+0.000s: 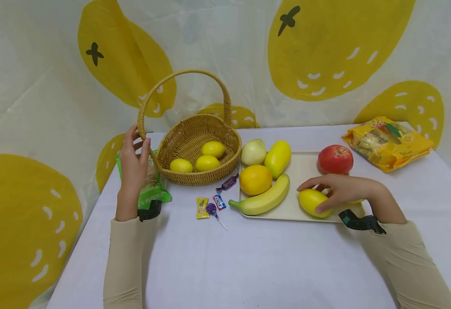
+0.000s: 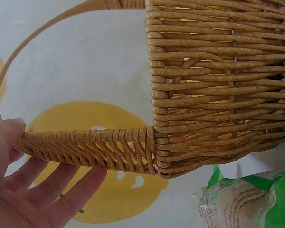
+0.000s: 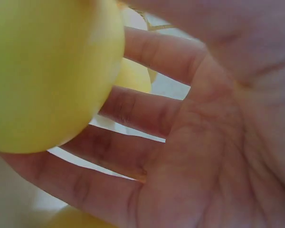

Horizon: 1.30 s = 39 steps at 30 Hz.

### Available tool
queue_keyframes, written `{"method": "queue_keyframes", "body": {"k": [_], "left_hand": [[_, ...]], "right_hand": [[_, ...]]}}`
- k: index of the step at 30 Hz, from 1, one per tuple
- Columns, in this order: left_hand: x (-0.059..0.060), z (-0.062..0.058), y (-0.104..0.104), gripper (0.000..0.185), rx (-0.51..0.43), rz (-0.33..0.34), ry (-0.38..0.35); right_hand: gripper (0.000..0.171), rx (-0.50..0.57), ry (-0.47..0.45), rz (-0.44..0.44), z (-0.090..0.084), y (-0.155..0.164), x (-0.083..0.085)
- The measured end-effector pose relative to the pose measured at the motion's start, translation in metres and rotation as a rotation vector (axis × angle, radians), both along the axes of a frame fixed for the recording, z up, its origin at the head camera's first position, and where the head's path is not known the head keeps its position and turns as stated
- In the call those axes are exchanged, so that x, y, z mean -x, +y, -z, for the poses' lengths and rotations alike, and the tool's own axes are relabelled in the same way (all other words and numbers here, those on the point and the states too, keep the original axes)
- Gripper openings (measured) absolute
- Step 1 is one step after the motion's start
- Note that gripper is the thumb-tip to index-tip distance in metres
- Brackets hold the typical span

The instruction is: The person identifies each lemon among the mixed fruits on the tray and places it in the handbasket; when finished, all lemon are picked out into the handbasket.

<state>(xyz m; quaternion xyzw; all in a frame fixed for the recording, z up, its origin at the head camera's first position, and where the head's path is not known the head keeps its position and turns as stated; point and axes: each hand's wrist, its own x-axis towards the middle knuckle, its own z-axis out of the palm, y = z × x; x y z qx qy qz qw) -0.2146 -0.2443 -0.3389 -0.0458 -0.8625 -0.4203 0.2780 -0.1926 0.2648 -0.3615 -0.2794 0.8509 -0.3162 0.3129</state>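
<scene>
My left hand [image 1: 134, 165] holds the left side of the wicker basket's handle [image 2: 85, 145], thumb on one side and fingers on the other. Three lemons [image 1: 213, 149] lie inside the basket [image 1: 194, 178]. With thumb and fingers, my right hand [image 1: 345, 191] grips another lemon [image 1: 313, 202] at the front of the cream tray [image 1: 302, 165]; in the right wrist view this lemon [image 3: 47, 76] fills the upper left. Partly hidden behind that hand is one more yellow fruit [image 1: 356, 201]. A red pomegranate-like fruit [image 1: 335, 159] sits just behind the hand.
The tray's left side bears a banana [image 1: 266, 199], an orange-yellow fruit [image 1: 255, 180], a yellow mango-like fruit [image 1: 278, 159] and a pale round one [image 1: 254, 152]. Wrapped candies [image 1: 202, 208] and a lollipop [image 1: 211, 209] lie before the basket. A green bag [image 1: 154, 195] and yellow bag [image 1: 389, 143] flank everything.
</scene>
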Motion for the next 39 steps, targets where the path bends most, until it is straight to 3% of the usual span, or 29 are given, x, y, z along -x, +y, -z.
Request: {"method": "queue_keyframes", "body": {"k": [9,16,27,39], "left_hand": [[-0.001,0.000,0.000,0.052,0.003,-0.007,-0.011],[-0.001,0.002,-0.002,0.051,-0.002,-0.014,0.008],[0.001,0.001,-0.001,0.051,0.002,-0.002,0.020],[0.000,-0.001,0.001,0.052,-0.001,-0.012,0.011]], "right_hand": [[0.055,0.005,0.074,-0.038,0.003,-0.010,0.000],[0.055,0.049,0.059,-0.075,0.000,-0.016,0.000],[0.055,0.276,0.145,-0.175,-0.011,-0.034,0.002],[0.060,0.401,0.250,-0.130,-0.033,-0.088,0.027]]}}
